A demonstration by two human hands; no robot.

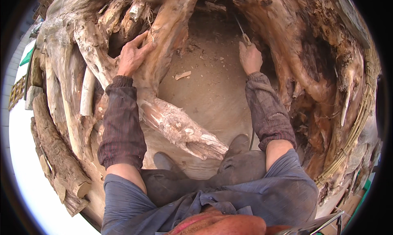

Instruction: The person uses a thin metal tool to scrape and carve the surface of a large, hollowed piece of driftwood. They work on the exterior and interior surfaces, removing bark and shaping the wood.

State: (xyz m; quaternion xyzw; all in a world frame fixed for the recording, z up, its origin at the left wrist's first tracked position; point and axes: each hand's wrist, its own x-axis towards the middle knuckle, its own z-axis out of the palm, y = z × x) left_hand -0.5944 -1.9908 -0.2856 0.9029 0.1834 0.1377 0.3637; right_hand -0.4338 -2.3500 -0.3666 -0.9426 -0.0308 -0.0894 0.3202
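My left hand (133,56) lies against a big, smooth, reddish-brown tree root (166,38), its thumb and fingers apart. It holds nothing that I can make out. Closed in a fist, my right hand (250,58) grips a hand tool with a tan front end (246,39) and a long thin metal shaft (238,24). The shaft points away from me into the dark hollow under the arching roots, where its tip is lost in shadow. The tool's handle is hidden inside my fist, so its exact kind cannot be told.
A broken root end (184,128) juts out low before my knees. Wood chips (183,75) lie on the dusty floor. Thick roots (282,42) rise on the right, with a bundle of thin canes (350,140) along them. Cut logs (61,149) lie far left. A thin hose (252,140) hangs by my right leg.
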